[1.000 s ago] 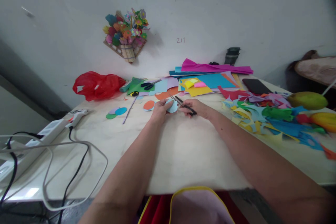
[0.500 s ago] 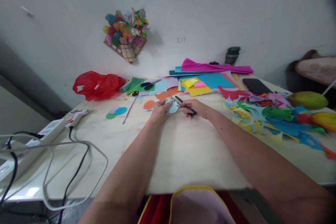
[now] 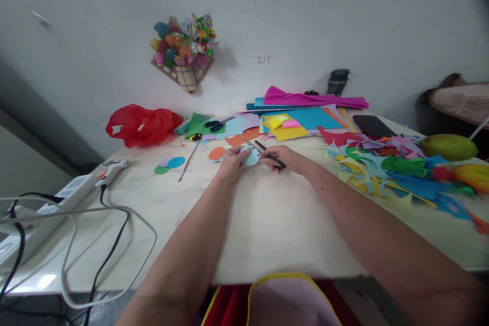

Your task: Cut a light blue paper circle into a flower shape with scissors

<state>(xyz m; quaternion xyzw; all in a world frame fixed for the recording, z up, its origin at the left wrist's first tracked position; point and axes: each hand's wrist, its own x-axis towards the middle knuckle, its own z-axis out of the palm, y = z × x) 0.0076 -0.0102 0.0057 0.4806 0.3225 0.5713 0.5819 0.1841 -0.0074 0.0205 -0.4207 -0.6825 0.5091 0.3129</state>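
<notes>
Pinched in my left hand (image 3: 232,161) is a light blue paper circle (image 3: 250,156), its edge turned toward the scissors. My right hand (image 3: 286,157) grips black-handled scissors (image 3: 275,159), whose blades point up and left across the top of the circle. Also in that hand, a dark pen-like stick (image 3: 260,145) pokes out beside the blades; its other end is hidden. An orange paper circle (image 3: 217,153) lies just left of my left hand. Farther left are overlapping blue (image 3: 176,162), purple and green paper circles.
Paper scraps (image 3: 405,173) heap on the right, near a phone (image 3: 373,126). Coloured sheets (image 3: 321,118) and a second pair of scissors (image 3: 217,125) lie at the back. A red plastic bag (image 3: 143,125), glue gun (image 3: 112,172), power strip (image 3: 49,219) and looping cables occupy the left.
Both hands stay nearly in place. The scissor blades and the light blue circle have shifted only slightly against each other.
</notes>
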